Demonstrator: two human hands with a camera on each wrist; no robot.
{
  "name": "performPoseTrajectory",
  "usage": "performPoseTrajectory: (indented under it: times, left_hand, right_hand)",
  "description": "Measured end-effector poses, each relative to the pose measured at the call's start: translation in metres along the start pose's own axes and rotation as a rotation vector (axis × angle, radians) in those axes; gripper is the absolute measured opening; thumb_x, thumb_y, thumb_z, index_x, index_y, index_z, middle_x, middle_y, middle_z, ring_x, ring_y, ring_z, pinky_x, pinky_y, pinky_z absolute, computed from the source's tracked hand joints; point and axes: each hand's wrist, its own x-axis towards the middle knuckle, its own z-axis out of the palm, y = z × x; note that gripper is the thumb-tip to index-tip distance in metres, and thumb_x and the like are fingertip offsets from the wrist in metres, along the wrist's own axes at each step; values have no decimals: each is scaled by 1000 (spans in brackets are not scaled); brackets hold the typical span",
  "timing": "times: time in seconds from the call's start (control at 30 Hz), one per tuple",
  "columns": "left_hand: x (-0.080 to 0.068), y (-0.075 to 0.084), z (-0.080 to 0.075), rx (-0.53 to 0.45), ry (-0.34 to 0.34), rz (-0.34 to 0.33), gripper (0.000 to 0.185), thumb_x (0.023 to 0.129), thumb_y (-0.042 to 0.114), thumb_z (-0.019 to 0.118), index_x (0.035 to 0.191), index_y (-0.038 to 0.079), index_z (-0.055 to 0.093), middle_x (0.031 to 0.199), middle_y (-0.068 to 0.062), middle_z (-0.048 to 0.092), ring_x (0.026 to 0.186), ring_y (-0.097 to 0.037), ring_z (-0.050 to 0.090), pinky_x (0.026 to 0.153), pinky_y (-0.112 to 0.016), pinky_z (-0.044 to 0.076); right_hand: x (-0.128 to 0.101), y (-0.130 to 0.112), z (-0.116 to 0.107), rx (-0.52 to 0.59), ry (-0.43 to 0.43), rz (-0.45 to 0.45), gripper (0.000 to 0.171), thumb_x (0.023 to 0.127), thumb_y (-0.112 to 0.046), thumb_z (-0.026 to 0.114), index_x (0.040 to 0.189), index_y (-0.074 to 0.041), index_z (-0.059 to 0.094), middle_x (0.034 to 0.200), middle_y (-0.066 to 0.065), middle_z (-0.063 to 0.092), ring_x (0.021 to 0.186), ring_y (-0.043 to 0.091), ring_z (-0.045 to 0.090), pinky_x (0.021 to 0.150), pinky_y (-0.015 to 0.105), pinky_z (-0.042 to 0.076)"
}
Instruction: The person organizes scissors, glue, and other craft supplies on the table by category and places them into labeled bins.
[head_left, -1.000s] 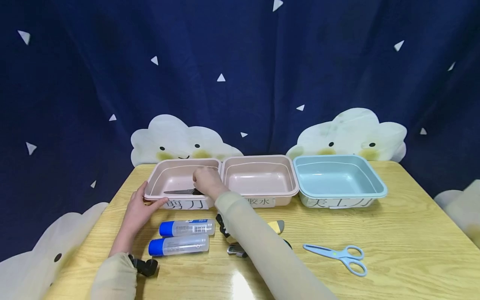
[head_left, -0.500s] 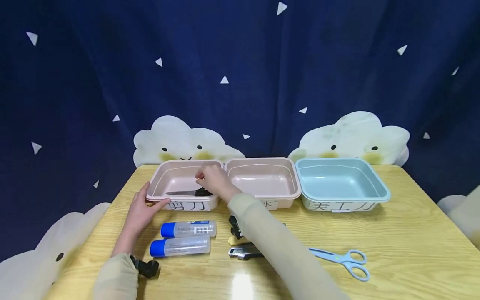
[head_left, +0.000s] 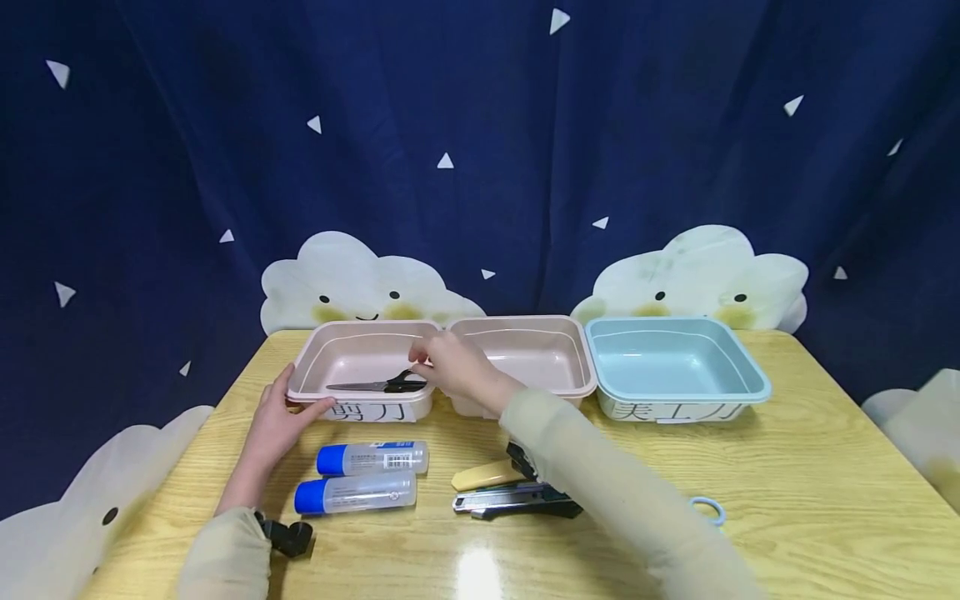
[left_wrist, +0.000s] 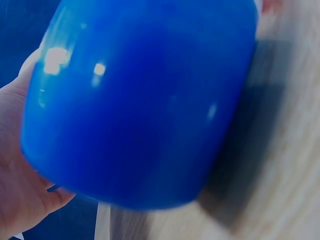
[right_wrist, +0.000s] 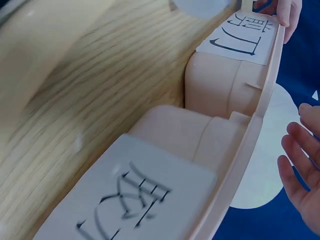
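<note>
Black-handled scissors (head_left: 377, 386) lie inside the left pink tray (head_left: 315, 360). My right hand (head_left: 452, 367) hovers over the rims where the left and middle pink trays (head_left: 555, 333) meet, fingers relaxed and holding nothing. In the right wrist view its fingers (right_wrist: 299, 167) are spread beside the tray rim (right_wrist: 260, 125). My left hand (head_left: 275, 419) grips the left tray's front left corner, thumb on the rim. A blue glue cap (left_wrist: 140, 100) fills the left wrist view beside my palm (left_wrist: 15, 190).
Two blue-capped glue bottles (head_left: 372, 457) (head_left: 355, 492) lie in front of the left tray. A yellow utility knife (head_left: 483, 475) and a dark one (head_left: 517, 502) lie mid-table. A light blue tray (head_left: 675, 367) stands at the right. A blue scissor loop (head_left: 708, 510) shows past my right sleeve.
My right hand let go of the black scissors and drew back to the right, out of the left tray. The scissors now lie in the tray. The left hand stayed put.
</note>
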Motion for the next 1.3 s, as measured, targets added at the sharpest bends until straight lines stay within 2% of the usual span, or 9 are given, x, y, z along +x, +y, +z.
performPoseTrajectory:
  times: [0.2, 0.43, 0.57, 0.8, 1.1, 1.3]
  left_hand:
    - [1, -1, 1, 0, 5, 5, 103, 76, 54, 65, 147, 7, 5, 138, -29, 25, 123, -42, 30, 100, -60, 25]
    - [1, -2, 2, -1, 24, 27, 102, 77, 51, 66, 146, 4, 8, 137, -29, 27, 122, -41, 31, 100, -59, 26]
    - [0, -2, 1, -4, 21, 17, 102, 76, 52, 65, 146, 4, 8, 137, -29, 27, 122, -41, 31, 100, -59, 26]
    - [1, -2, 0, -9, 14, 11, 103, 76, 53, 66, 146, 6, 7, 138, -28, 25, 124, -41, 30, 101, -59, 26]
    - [2, -3, 1, 4, 11, 21, 103, 75, 53, 66, 146, 5, 8, 137, -28, 26, 122, -42, 31, 100, -59, 27]
    - [2, -4, 0, 4, 12, 23, 104, 75, 53, 66, 146, 4, 8, 137, -29, 26, 122, -42, 32, 99, -59, 27]
  right_hand:
    - [-22, 8, -4, -86, 91, -130, 7, 81, -18, 66, 87, -15, 68, 86, -5, 67, 77, 12, 61, 68, 28, 49]
    - [-42, 14, -10, -69, 167, -166, 5, 80, -17, 67, 84, -16, 69, 83, -6, 66, 73, 10, 57, 65, 26, 48]
    - [-55, 15, -16, -56, 163, -154, 4, 79, -19, 68, 83, -17, 68, 81, -7, 64, 70, 9, 56, 62, 26, 47]
    - [-82, 22, -28, -68, 126, -121, 12, 79, -22, 70, 89, -16, 70, 87, -6, 66, 80, 12, 62, 70, 30, 50]
    - [-121, 41, -38, -68, 128, -99, 14, 79, -27, 69, 90, -18, 70, 89, -6, 67, 84, 12, 63, 74, 31, 50]
    - [-149, 55, -41, -74, 125, -76, 15, 79, -27, 70, 91, -20, 69, 87, -8, 66, 77, 8, 61, 65, 28, 50]
